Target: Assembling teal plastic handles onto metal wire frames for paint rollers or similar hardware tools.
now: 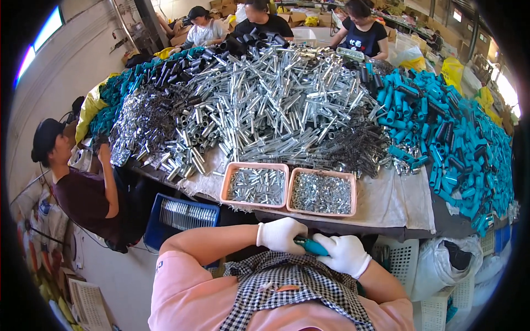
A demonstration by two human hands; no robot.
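Both my hands wear white gloves and meet in front of my checked apron, just below the table edge. Between them is a teal tubular handle [312, 246] with a dark end. My left hand [282, 235] is closed round its dark end, while my right hand [346, 255] grips the other end with the thumb along the top. The fingers partly hide the handle, so I cannot tell what is inside it. Just beyond my hands, a pink tray [256, 165] contains small silver pins. Beside it, a second pink tray [354, 194] holds smaller shiny metal parts.
A large heap of silver metal tubes [270, 99] covers the table, with dark springs [359, 146] and teal handles [464, 149] to the right. A blue crate [152, 223] of metal rods stands below left. One co-worker [83, 193] is at left; others sit across the table.
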